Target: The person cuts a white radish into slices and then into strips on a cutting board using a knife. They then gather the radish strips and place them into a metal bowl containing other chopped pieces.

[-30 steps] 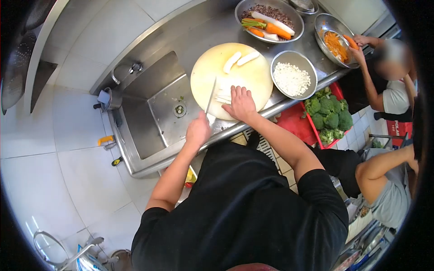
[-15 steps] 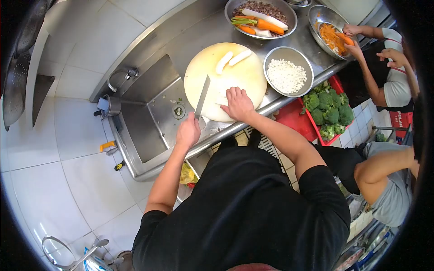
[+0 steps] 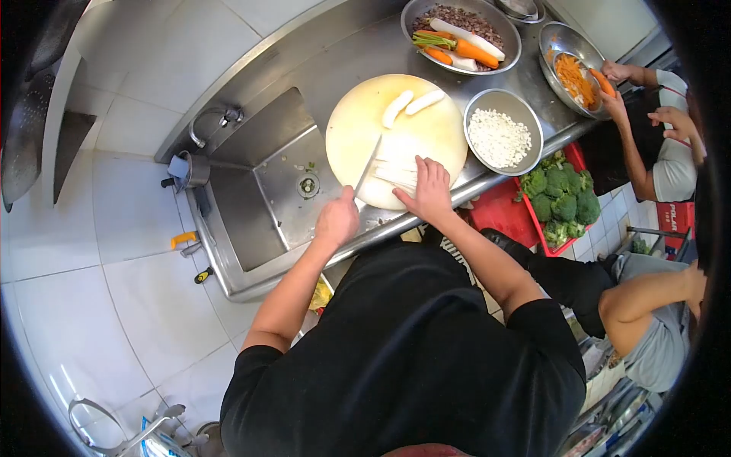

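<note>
My left hand (image 3: 337,221) is closed round the handle of a knife (image 3: 369,166), whose blade points up and away over the near left part of the round cutting board (image 3: 350,114). Thin white strips (image 3: 394,174) lie between the blade and my right hand (image 3: 431,190). That hand rests at the right end of the strips, thumb spread from the fingers. Two peeled white pieces, one on the left (image 3: 397,109) and one on the right (image 3: 425,102), lie at the board's far side. A metal bowl of small white cubes (image 3: 499,139) stands right of the board.
Left of the board is a metal sink (image 3: 236,221) with a faucet (image 3: 205,126). A bowl (image 3: 516,61) of carrots and white roots stands behind. Broccoli (image 3: 563,183) fills a red crate below the counter edge. At right, a co-worker's hands (image 3: 611,87) hold a carrot over a bowl.
The view has shifted slightly. Since half a second ago, the knife has come closer to the strips, and my right hand has moved back toward their right end, showing more of them.
</note>
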Motion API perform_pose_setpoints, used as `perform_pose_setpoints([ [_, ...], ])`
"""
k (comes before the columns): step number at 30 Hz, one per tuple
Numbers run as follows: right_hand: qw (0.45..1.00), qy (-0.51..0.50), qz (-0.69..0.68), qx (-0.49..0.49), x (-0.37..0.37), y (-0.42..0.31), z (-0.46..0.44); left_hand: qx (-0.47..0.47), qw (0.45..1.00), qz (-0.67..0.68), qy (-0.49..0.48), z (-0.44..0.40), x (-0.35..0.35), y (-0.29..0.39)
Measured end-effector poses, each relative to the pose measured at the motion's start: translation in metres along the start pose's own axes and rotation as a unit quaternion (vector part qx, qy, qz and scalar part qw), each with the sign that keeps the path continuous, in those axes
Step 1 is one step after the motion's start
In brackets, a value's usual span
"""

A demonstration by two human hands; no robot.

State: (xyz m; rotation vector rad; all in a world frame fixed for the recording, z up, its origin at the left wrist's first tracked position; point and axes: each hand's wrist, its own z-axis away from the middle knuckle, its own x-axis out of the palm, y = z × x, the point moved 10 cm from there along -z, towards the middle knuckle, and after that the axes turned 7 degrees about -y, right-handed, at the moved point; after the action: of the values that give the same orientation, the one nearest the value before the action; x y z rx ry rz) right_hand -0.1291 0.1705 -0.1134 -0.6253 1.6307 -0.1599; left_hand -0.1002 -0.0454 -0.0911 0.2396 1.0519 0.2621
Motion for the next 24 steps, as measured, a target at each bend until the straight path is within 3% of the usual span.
perform_pose_setpoints([
  [6, 0.999, 0.021, -0.050, -0.002, 0.003, 0.013, 0.003, 0.025, 0.999, 0.029, 0.008, -0.006, -0.008, 0.001],
  [8, 0.995, -0.093, -0.014, 0.038, 0.005, 0.013, 0.000, 0.007, 0.999, 0.039, 0.000, -0.009, -0.010, -0.002],
  [11, 0.996, -0.075, -0.056, -0.004, 0.017, 0.023, -0.002, 0.005, 0.998, 0.058, -0.023, -0.010, -0.004, -0.001],
  [15, 0.992, -0.080, -0.098, 0.010, 0.017, 0.024, -0.007, 0.010, 0.998, 0.055, -0.005, -0.008, -0.005, -0.004],
  [20, 0.990, -0.053, -0.128, -0.037, 0.012, 0.022, -0.006, 0.049, 0.995, 0.083, 0.023, -0.002, -0.010, -0.003],
  [22, 0.994, -0.008, -0.064, -0.091, 0.007, 0.014, -0.005, 0.056, 0.994, 0.083, 0.031, -0.002, -0.010, -0.006],
  [24, 0.991, -0.055, -0.053, -0.113, 0.010, 0.010, -0.012, 0.059, 0.995, 0.081, 0.030, -0.003, -0.011, -0.009],
])
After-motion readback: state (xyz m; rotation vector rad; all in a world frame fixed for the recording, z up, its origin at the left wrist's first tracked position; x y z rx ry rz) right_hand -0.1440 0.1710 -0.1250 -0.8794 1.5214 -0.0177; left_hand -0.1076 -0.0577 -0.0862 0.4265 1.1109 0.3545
